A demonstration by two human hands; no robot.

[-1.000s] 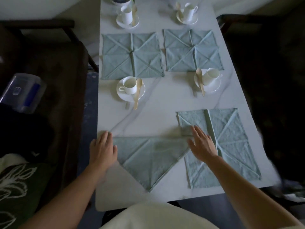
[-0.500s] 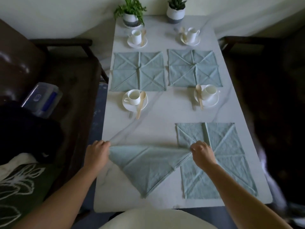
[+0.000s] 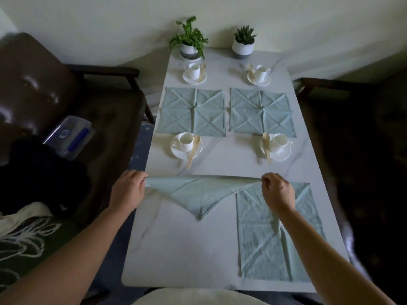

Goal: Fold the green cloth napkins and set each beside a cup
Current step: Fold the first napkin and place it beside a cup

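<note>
Left hand: the left hand (image 3: 128, 190) is a bit left of centre, with its fingers curled in and pinching the left corner of the triangle napkin (image 3: 198, 194).
Right hand: the right hand (image 3: 278, 191) is a bit right of centre. Thumb and fingers are pinched on the other corner, back of the hand toward the camera.
Triangle napkin: it's pale green and folded into a triangle. The long edge is pulled pretty much straight between the two hands across the middle of the frame, and the point hangs toward the bottom edge. Honestly can't tell if the tip touches the table (image 3: 224, 159).
Flat napkin: the flat napkin (image 3: 259, 245) is lower right, spread open on the table with crease lines all over. The right forearm crosses over it, and the triangle's right corner sits in front of its top left corner.
Other napkins: the left open napkin (image 3: 193, 112) and the right open napkin (image 3: 262, 113) lie flat side by side in the upper middle, with a narrow gap between them.
Near cups: the near left cup (image 3: 185, 142) and the near right cup (image 3: 280, 143) are white, on saucers, just below those two napkins. Each has a wooden spoon leaning on its saucer.
Far cups: the far left cup (image 3: 194, 71) and the far right cup (image 3: 262, 73) have the same setup, just above the open napkins.
Plants: two potted plants (image 3: 190, 40) stand at the top of the frame, at the table's far end.
Left side: a brown chair (image 3: 33, 84) is upper left, with a clear plastic box (image 3: 70, 135) on the seat.
</note>
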